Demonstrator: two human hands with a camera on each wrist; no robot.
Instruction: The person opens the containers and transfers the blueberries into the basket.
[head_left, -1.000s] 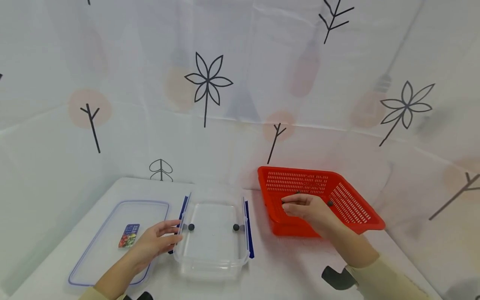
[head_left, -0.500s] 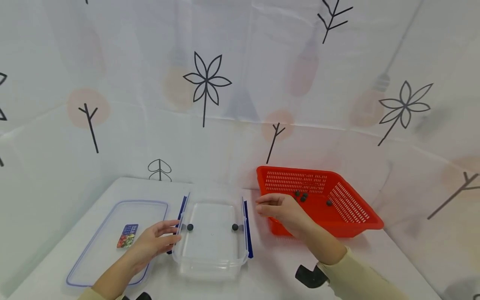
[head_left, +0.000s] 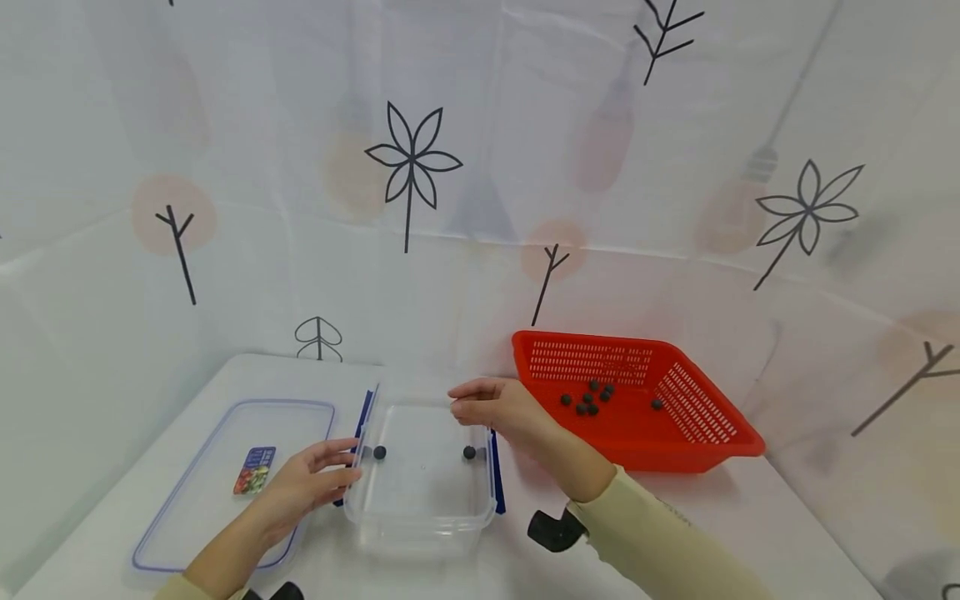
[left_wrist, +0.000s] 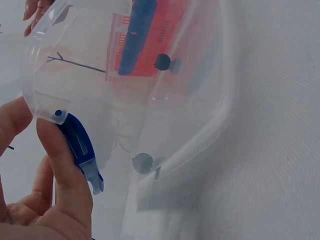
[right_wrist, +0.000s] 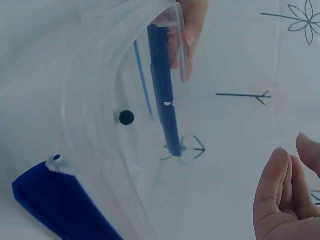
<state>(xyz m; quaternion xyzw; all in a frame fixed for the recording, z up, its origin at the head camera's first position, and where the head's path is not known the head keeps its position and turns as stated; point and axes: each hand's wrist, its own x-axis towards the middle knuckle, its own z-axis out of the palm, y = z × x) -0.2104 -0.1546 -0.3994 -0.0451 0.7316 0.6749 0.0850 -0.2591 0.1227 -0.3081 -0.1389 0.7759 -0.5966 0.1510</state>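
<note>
A clear plastic food container (head_left: 420, 523) with blue side clasps (left_wrist: 82, 145) stands lidless on the table. Two small dark balls (head_left: 380, 452) (head_left: 468, 452) lie inside it, one near each side wall. My left hand (head_left: 311, 483) rests against the container's left side, fingers fairly straight, beside a clasp. Above the container's far right part is my right hand (head_left: 495, 408), thumb and fingertips brought close together. In the right wrist view its fingers (right_wrist: 277, 175) show nothing between them, though their inner side is partly hidden. More dark balls (head_left: 592, 409) lie in the red basket (head_left: 660, 458).
A clear lid with a blue rim (head_left: 225, 403) lies left of the container, a colourful label (head_left: 255, 470) on it. The red basket stands at the right rear of the white table (head_left: 540, 558). Behind hangs a patterned white cloth (head_left: 465, 250).
My right hand has moved left from over the red basket to above the container, uncovering several balls in the basket. The left hand stays at the container's side.
</note>
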